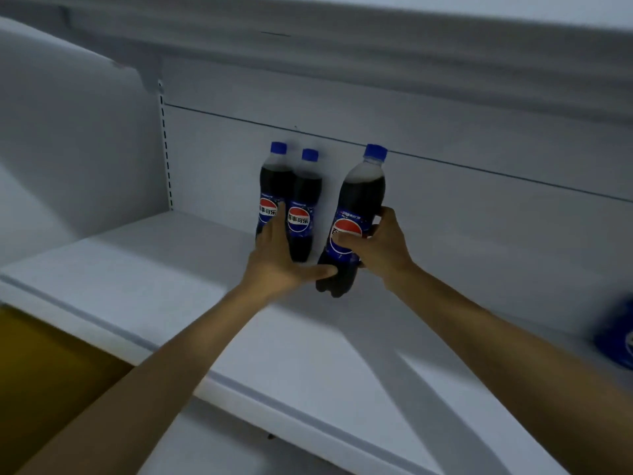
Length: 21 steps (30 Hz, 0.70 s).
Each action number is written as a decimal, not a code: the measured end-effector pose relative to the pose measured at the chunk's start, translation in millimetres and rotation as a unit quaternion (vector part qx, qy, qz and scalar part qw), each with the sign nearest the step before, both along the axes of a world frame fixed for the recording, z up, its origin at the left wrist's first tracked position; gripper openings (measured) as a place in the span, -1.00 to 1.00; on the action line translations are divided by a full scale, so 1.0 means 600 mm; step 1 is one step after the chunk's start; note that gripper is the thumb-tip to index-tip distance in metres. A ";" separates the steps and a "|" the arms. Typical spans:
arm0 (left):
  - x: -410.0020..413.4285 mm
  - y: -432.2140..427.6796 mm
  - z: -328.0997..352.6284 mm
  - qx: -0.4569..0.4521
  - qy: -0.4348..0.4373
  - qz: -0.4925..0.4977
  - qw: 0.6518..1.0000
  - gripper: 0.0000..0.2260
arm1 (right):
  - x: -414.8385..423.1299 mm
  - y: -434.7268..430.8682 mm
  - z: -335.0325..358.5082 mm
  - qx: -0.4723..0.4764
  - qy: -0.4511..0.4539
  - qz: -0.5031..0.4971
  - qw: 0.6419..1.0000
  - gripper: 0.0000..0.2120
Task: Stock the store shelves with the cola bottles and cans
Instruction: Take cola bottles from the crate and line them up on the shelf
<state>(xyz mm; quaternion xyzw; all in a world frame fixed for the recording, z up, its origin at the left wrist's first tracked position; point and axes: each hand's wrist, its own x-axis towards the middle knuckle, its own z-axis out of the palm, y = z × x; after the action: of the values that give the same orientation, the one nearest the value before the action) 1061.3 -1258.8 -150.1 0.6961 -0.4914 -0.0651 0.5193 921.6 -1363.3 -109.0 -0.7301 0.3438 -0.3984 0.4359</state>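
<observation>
Two cola bottles with blue caps stand side by side at the back of the white shelf (pixel 171 275): the left bottle (pixel 270 186) and the middle bottle (pixel 303 207). My left hand (pixel 279 258) lies with straight fingers against the fronts of these two, its thumb reaching toward a third bottle. That third cola bottle (pixel 359 200) is tilted slightly, and my right hand (pixel 380 245) grips it around the label. Its base sits low near the shelf surface; contact is unclear.
A white side panel (pixel 68 138) closes the shelf on the left, and an upper shelf (pixel 376 56) hangs overhead. A blurred blue object (pixel 616 334) sits at the right edge. A yellow-brown surface (pixel 41 371) lies below left.
</observation>
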 end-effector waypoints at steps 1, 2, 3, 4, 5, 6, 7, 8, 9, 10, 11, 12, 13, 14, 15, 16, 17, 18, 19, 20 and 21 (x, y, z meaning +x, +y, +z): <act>0.022 -0.011 0.002 0.017 -0.008 0.013 1.000 0.12 | 0.012 -0.013 -0.010 -0.004 0.005 -0.009 1.000 -0.25; 0.042 -0.023 0.002 0.034 -0.015 0.025 0.999 0.12 | 0.024 -0.023 -0.019 -0.008 0.010 -0.017 1.000 -0.27; 0.062 -0.035 -0.005 0.048 -0.016 0.038 0.998 0.11 | 0.035 -0.033 -0.031 -0.008 0.017 -0.025 1.000 -0.29; 0.079 -0.046 -0.013 0.058 -0.016 0.053 0.997 0.10 | 0.045 -0.041 -0.042 -0.008 0.021 -0.033 0.999 -0.31; 0.094 -0.057 -0.022 0.062 -0.013 0.066 0.996 0.09 | 0.055 -0.050 -0.051 -0.010 0.022 -0.039 0.999 -0.32; 0.110 -0.068 -0.032 0.067 -0.003 0.079 0.995 0.09 | 0.066 -0.061 -0.059 -0.014 0.022 -0.042 0.999 -0.33; 0.122 -0.079 -0.041 0.073 0.011 0.091 0.993 0.11 | 0.077 -0.071 -0.063 -0.019 0.020 -0.046 0.999 -0.34; 0.132 -0.089 -0.048 0.078 0.025 0.100 0.992 0.13 | 0.086 -0.082 -0.064 -0.022 0.016 -0.048 0.998 -0.35; 0.141 -0.100 -0.054 0.082 0.035 0.106 0.990 0.15 | 0.095 -0.092 -0.064 -0.025 0.012 -0.048 0.998 -0.35; 0.146 -0.110 -0.059 0.085 0.042 0.108 0.990 0.17 | 0.103 -0.101 -0.064 -0.029 0.009 -0.047 0.998 -0.35; 0.148 -0.118 -0.062 0.088 0.049 0.108 0.989 0.19 | 0.109 -0.108 -0.065 -0.035 0.011 -0.047 0.998 -0.34; 0.149 -0.126 -0.065 0.091 0.055 0.108 0.988 0.20 | 0.114 -0.113 -0.067 -0.043 0.016 -0.047 0.998 -0.33; 0.149 -0.132 -0.068 0.091 0.059 0.108 0.988 0.20 | 0.118 -0.117 -0.070 -0.050 0.020 -0.047 0.997 -0.32; 0.148 -0.137 -0.071 0.090 0.057 0.111 0.988 0.20 | 0.121 -0.121 -0.073 -0.054 0.021 -0.046 0.997 -0.32; 0.147 -0.141 -0.074 0.086 0.052 0.119 0.988 0.19 | 0.123 -0.125 -0.074 -0.054 0.018 -0.045 0.997 -0.32; 0.144 -0.144 -0.077 0.080 0.045 0.129 0.987 0.18 | 0.125 -0.128 -0.075 -0.054 0.016 -0.044 0.997 -0.33; 0.142 -0.146 -0.081 0.073 0.037 0.140 0.987 0.16 | 0.126 -0.132 -0.074 -0.055 0.014 -0.043 0.997 -0.33; 0.140 -0.148 -0.084 0.066 0.029 0.150 0.986 0.15 | 0.128 -0.134 -0.074 -0.059 0.014 -0.040 0.997 -0.33; 0.137 -0.151 -0.086 0.062 0.022 0.159 0.985 0.13 | 0.130 -0.136 -0.076 -0.065 0.015 -0.037 0.997 -0.33; 0.135 -0.153 -0.089 0.059 0.019 0.167 0.984 0.12 | 0.132 -0.135 -0.079 -0.071 0.015 -0.035 0.997 -0.33; 0.134 -0.154 -0.090 0.056 0.018 0.173 0.983 0.10 | 0.133 -0.134 -0.081 -0.077 0.014 -0.037 0.996 -0.34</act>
<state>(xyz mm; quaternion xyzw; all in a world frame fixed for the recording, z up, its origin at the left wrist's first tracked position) 1141.6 -1351.1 -204.1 0.7973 -0.3495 -0.0144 0.4919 1001.5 -1443.6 -157.9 -0.7539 0.3444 -0.4296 0.3586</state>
